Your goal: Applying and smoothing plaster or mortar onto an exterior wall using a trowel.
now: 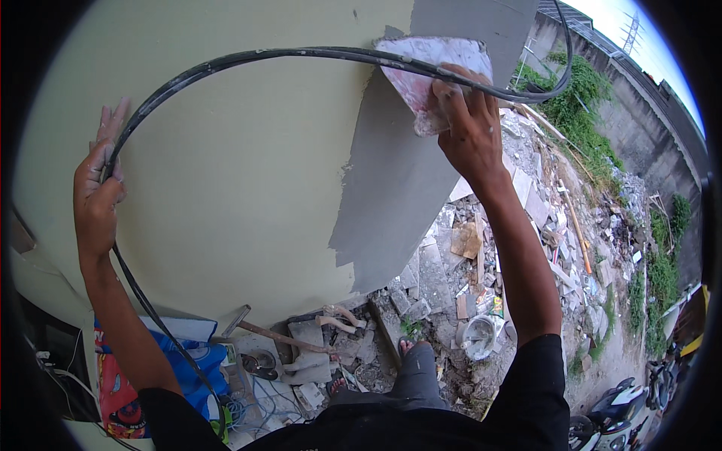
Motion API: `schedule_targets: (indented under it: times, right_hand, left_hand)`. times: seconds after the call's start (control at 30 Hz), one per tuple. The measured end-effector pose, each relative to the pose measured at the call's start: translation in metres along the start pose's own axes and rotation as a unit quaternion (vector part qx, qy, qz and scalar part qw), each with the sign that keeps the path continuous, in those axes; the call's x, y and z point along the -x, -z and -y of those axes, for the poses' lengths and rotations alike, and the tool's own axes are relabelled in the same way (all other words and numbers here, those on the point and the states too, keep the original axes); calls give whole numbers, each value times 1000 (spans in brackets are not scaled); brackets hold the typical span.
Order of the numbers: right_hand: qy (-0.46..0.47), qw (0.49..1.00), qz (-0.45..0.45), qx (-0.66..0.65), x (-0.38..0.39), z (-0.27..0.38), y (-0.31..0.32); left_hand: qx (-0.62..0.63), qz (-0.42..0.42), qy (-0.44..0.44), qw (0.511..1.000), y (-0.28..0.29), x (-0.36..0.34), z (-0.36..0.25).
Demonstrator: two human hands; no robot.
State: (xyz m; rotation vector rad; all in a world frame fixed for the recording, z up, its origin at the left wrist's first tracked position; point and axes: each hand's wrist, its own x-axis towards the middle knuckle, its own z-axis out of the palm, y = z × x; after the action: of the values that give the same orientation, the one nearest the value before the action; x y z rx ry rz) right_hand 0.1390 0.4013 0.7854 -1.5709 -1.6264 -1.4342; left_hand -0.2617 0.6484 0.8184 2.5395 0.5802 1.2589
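My left hand [99, 195] is raised at the left by the pale wall [241, 173], its thumb closed around a black cable [226, 62] and some fingers pointing up. The cable is doubled and arches across to the right, passing in front of the spreader. My right hand [470, 124] grips a flat, whitish putty spreader [406, 71] with pink smears, its face against the wall. Around and below the spreader runs a band of grey coating [391, 173] with a ragged left edge. Whether my right fingers also touch the cable, I cannot tell.
Rubble [526, 195] covers the ground at right. Below stand a white bucket [479, 337] and a long-handled hammer-like tool [278, 334] near my legs. A blue and red printed sheet [173, 361] lies lower left. Motorcycles [620, 406] are parked lower right, beyond a concrete boundary wall [632, 105].
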Motion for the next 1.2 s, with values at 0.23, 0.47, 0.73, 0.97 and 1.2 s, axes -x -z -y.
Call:
schedule_targets:
  times: [0.23,0.47,0.73,0.97,1.2]
  right_hand:
    - [-72,992,97,-44,165,45,-51]
    - [-146,987,50,-37,218,49,-37]
    - [-113,993,15,9,151,-23,-64]
    - [-103,994,-14,-19,183,-3,-32]
    - [-98,994,33,23,50,-68,4]
  left_hand:
    - [9,-10,86,996,4,-1,2]
    - [56,-10,158,986,41,-1,21]
    - [125,-9,143,982,29,-5,18]
    - [82,-50,124,988,37,2,36]
    - [92,-70,148,982,20,-4,39]
